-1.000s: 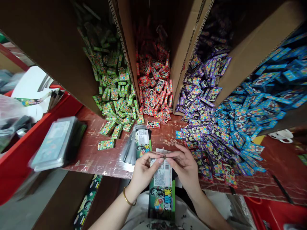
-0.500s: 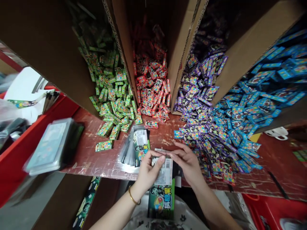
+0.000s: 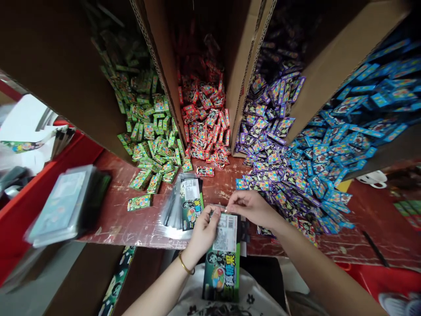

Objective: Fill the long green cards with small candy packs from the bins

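Note:
A flat black-and-green candy pack (image 3: pixel 221 272) hangs down in front of my body, its white barcode label near the top. My left hand (image 3: pixel 207 228) is closed on the pack's upper left edge, thumb over the front. At the upper right edge my right hand (image 3: pixel 250 206) pinches with thumb and fingertips; the bit between them is too small to make out clearly. Just left of the hands, on the red table (image 3: pixel 131 228), lies a fanned stack of similar packs in clear plastic sleeves (image 3: pixel 191 210).
Upright cardboard dividers (image 3: pixel 158 57) part heaps of small wrapped candies: green (image 3: pixel 158 149), red (image 3: pixel 207 136), purple (image 3: pixel 266 153) and blue (image 3: pixel 329 158). The purple and blue heaps spill toward the table's front. A stack of clear plastic cases (image 3: pixel 66 206) stands at the left edge beside a red bin (image 3: pixel 42 184).
My right hand has shifted slightly up and left, and its fingers have closed into a pinch at the pack's top edge. The left hand keeps its hold; the view has moved a little.

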The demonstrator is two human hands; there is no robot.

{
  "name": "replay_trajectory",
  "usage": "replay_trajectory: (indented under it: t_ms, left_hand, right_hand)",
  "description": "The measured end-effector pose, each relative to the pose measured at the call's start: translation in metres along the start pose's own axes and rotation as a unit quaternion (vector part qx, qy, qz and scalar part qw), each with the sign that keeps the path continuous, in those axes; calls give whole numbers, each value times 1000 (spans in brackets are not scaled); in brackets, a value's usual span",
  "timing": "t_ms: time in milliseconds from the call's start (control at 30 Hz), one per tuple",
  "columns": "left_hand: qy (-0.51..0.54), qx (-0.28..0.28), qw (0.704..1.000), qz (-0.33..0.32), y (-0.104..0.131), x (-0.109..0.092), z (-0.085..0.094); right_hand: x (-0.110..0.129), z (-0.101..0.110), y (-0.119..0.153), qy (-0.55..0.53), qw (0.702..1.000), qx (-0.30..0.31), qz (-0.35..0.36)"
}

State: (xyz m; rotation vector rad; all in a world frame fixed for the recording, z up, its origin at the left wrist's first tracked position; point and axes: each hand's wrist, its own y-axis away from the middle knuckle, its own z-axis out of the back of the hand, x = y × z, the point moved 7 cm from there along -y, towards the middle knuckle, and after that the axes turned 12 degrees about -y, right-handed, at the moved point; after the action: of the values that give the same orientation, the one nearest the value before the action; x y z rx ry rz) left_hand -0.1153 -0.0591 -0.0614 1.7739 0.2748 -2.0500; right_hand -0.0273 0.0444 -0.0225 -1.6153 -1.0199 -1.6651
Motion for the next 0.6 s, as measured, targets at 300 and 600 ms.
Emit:
replay_trajectory:
  t_ms: [300,600]
  left_hand:
    - [1,-2,999,-39,7,-12,-4]
    - [24,-61,997,-36,-15,-39,19]
  right_hand:
    - [-20,-9,-4,-116,989,43,-83]
    - [-94,-50,12,-466,870,1,-159]
